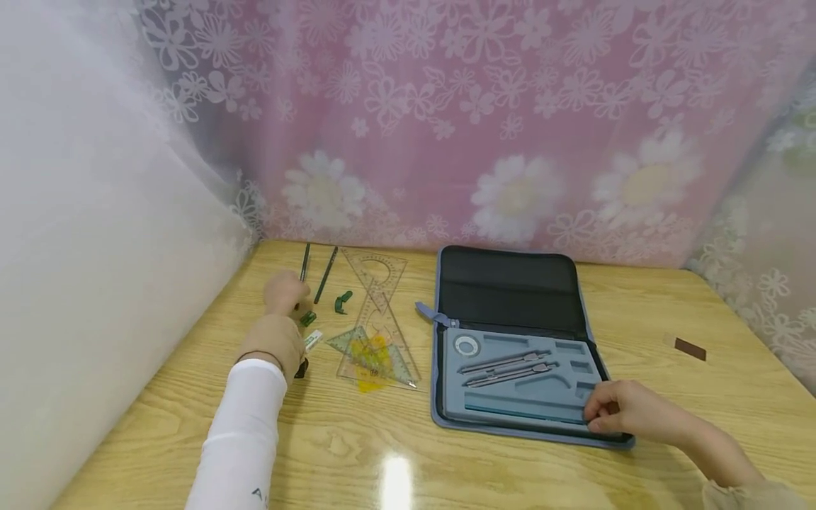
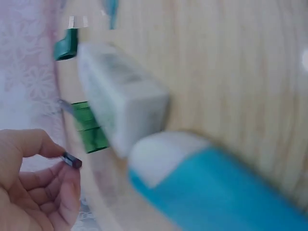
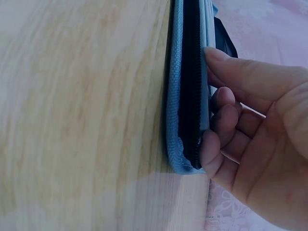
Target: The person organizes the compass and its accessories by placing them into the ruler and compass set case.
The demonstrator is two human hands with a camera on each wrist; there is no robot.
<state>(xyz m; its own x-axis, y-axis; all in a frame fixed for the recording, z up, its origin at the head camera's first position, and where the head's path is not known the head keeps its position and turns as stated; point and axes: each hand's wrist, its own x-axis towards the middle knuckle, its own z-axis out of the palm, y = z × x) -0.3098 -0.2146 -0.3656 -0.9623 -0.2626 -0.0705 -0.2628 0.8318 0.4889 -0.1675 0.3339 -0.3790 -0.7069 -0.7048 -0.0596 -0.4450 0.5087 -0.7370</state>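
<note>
My left hand (image 1: 287,294) is at the table's far left, its thumb and fingers pinching a dark pencil (image 1: 305,261). In the left wrist view the pencil's end (image 2: 72,160) shows between thumb and fingertip. A second dark pencil (image 1: 326,275) lies just to the right. Near that hand are a green sharpener (image 1: 308,319) and a white eraser (image 1: 312,341). My right hand (image 1: 627,407), fingers curled, touches the near right corner of an open zippered case (image 1: 513,290). Whether it pinches the grey insert (image 1: 455,386) cannot be told.
The insert holds two compasses (image 1: 510,368), a white ring (image 1: 467,346) and a teal pencil (image 1: 523,413). Clear set squares (image 1: 389,326) with yellow pieces (image 1: 371,361), and a green clip-like part (image 1: 343,302), lie left of the case. A brown strip (image 1: 690,348) lies right.
</note>
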